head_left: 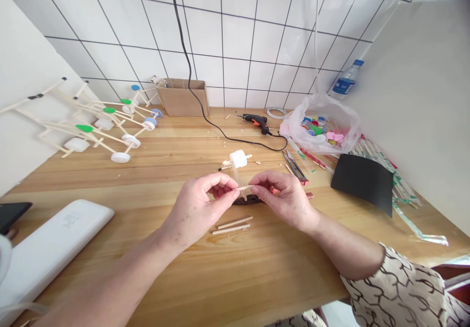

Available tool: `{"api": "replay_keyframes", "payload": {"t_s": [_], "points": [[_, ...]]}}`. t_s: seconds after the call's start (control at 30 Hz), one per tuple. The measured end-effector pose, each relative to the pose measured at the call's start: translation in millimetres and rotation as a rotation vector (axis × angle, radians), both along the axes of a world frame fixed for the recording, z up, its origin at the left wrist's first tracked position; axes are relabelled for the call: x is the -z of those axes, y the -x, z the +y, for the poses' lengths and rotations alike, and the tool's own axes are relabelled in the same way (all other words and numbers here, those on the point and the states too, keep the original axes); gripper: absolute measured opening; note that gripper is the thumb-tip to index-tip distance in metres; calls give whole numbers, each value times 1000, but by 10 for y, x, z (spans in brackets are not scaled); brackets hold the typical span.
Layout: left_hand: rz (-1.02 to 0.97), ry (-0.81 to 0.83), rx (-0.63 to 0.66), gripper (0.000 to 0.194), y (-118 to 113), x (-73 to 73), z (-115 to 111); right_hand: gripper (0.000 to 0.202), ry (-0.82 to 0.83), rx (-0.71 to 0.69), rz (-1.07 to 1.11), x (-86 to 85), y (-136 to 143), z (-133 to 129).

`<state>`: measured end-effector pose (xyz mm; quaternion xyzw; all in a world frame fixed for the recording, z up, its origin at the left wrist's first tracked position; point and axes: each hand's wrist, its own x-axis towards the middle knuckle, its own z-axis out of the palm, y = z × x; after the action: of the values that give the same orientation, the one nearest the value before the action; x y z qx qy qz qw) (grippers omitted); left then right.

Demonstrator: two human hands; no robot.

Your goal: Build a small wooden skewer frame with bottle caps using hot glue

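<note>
Between my two hands, a short thin wooden stick (244, 188) is pinched at both ends. My left hand (209, 204) closes thumb and fingertips on its left end, and my right hand (281, 197) does the same on its right end. Just beyond lies a small stick piece with a white foam block (238, 158) on top. A dark object (249, 199) lies behind the fingers, partly hidden. Two loose wooden sticks (232, 225) rest on the wooden table (227, 278) below my hands.
Stick frames with white wheels (120, 157) stand at left, near a cardboard box (183, 97). A black-corded glue gun (257, 121), snips (293, 166), a bag of caps (321, 124), a black sheet (363, 182) and a bottle (345, 81) are right. A white power bank (62, 244) lies front left.
</note>
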<state>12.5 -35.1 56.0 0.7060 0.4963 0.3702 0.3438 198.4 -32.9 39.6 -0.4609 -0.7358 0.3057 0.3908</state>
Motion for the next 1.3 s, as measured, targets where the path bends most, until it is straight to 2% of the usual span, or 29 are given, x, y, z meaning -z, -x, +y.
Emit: {"api": "replay_keyframes", "payload": {"t_s": [0.23, 0.5, 0.73, 0.93, 1.3], "points": [[21, 3, -12, 10, -3, -6, -4, 12, 40, -25, 53, 0, -2, 6], [-10, 16, -29, 11, -13, -8, -4, 32, 151, -7, 168, -11, -55, 7], [-16, 39, -28, 11, -6, -1, -13, 20, 111, -42, 120, -17, -11, -8], [-18, 47, -20, 11, -18, -1, -2, 11, 34, 7, 48, 2, 15, 4], [-32, 55, -19, 10, -17, 8, -7, 10, -34, 13, -8, -4, 3, 4]]}}
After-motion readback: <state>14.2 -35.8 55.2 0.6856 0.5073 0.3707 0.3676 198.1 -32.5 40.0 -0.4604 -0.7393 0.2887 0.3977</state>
